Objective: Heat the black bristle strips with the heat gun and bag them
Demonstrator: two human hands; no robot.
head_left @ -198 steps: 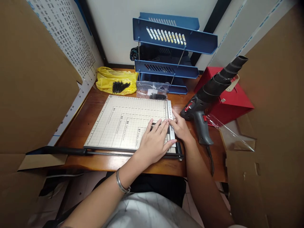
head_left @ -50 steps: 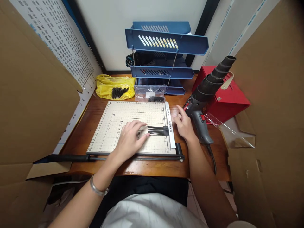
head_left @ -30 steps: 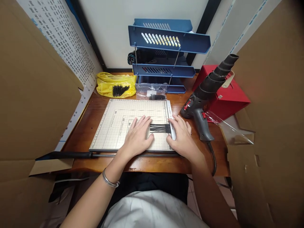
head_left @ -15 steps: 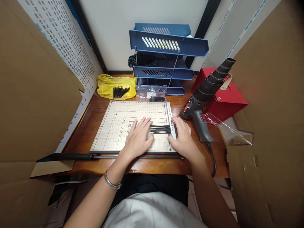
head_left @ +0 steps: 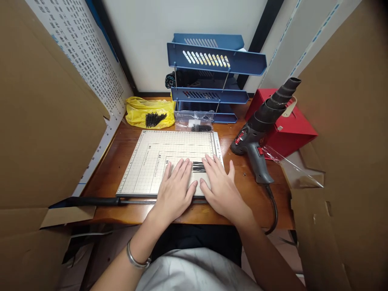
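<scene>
Thin black strips (head_left: pixel 199 167) lie side by side on the gridded board of a paper cutter (head_left: pixel 145 165). My left hand (head_left: pixel 176 188) rests flat on the board, fingers outstretched, its fingertips close to the strips' left ends. Fingers spread, my right hand (head_left: pixel 221 186) lies over the right part of the strips and hides their right ends. The cutter's black-handled blade arm (head_left: pixel 97 201) runs along the board's near edge.
A yellow plastic bag (head_left: pixel 133 111) bears a pile of short black pieces (head_left: pixel 155 119). Behind the board are a clear bag (head_left: pixel 183 119) and a blue tiered tray (head_left: pixel 209 95). On the right stand a heat gun (head_left: pixel 257 159) and a red box (head_left: pixel 298 129); cardboard walls flank the table.
My right hand has slid left from the board's right edge onto the strips, covering their right part. My left hand has moved only slightly, staying by the left ends.
</scene>
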